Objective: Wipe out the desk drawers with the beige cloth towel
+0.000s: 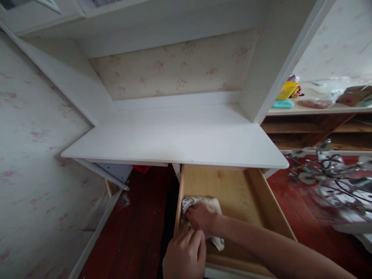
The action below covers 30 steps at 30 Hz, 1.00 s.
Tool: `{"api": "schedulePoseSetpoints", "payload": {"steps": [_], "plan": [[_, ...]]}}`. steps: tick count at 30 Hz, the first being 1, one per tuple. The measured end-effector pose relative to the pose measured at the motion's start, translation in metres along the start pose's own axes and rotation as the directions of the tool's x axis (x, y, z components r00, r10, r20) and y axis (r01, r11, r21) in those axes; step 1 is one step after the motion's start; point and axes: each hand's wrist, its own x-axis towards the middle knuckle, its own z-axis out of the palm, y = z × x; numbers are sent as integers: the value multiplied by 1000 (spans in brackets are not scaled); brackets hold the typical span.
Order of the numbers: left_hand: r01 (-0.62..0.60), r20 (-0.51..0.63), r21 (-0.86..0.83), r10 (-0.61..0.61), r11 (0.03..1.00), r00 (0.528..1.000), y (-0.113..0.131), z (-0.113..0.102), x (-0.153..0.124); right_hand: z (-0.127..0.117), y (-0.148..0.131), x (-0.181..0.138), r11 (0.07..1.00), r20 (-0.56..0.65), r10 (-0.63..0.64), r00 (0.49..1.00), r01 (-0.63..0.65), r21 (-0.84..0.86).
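Note:
A wooden drawer (232, 193) is pulled out from under the white desk (180, 131). Inside it, at the left side, my right hand (203, 219) presses on a crumpled pale cloth (215, 203) with grey markings, its fingers curled into the fabric against the drawer's left wall. Part of the cloth hangs out below my wrist. My left hand (186, 254) is closed at the drawer's front left corner, just nearer to me than the right. Its fingertips are hidden, so what it grips cannot be made out.
A white hutch (270, 58) rises from the desk. At right, a low shelf (305, 110) bears a yellow container (287, 90) and plastic bags. A chandelier-like metal and glass fixture (334, 174) stands over the red wood floor (136, 221). A papered wall (35, 155) borders the left.

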Motion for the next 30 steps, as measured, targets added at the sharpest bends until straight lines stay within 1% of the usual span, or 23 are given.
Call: {"api": "schedulePoseSetpoints", "payload": {"steps": [2, 4, 5, 7, 9, 11, 12, 16, 18, 20, 23, 25, 27, 28, 30], "plan": [[23, 0, 23, -23, 999, 1000, 0, 2, -1, -2, 10, 7, 998, -50, 61, 997, -63, -31], [54, 4, 39, -54, 998, 999, 0, 3, -2, -7, 25, 13, 986, -109, 156, 982, -161, -35], [63, 15, 37, -64, 997, 998, 0, 4, -2, -10, 34, 16, 973, -138, 227, 964, -231, -17], [74, 31, 20, -75, 997, 997, 1, 4, -2, -20, 51, 22, 930, -178, 367, 913, -365, 48], [74, 36, 0, -74, 997, 997, 0, 4, -1, -28, 67, 30, 883, -191, 469, 862, -457, 105], [66, 30, -13, -66, 998, 997, -1, 4, 0, -33, 79, 36, 851, -179, 525, 832, -508, 131], [63, 30, -17, -63, 998, 998, -1, 3, 0, -35, 83, 38, 842, -170, 539, 825, -522, 137], [49, 57, -23, -48, 999, 997, -3, 1, 1, -35, 89, 37, 829, -130, 556, 821, -536, 156], [37, 65, -25, -35, 999, 997, -3, 0, 1, -33, 92, 27, 824, -119, 563, 818, -544, 160], [26, 58, -17, -25, 1000, 998, -3, -1, -1, -29, 99, 9, 814, -108, 577, 810, -559, 160], [12, 36, 12, -12, 1000, 999, -1, 0, -2, -19, 119, -32, 791, -89, 609, 788, -593, 150], [-9, 4, 12, 9, 1000, 1000, 1, -1, 1, -10, 135, -63, 762, -79, 645, 760, -633, 136], [-45, -55, -36, 43, 998, 998, 3, -3, 4, -1, 148, -92, 725, -74, 688, 722, -680, 113], [-71, -88, -91, 63, 993, 994, 4, -7, 6, 2, 152, -103, 715, -70, 698, 712, -691, 102], [-92, -130, -231, 63, 969, 989, 6, -19, 4, 8, 155, -119, 729, -59, 685, 727, -680, 82]]}}
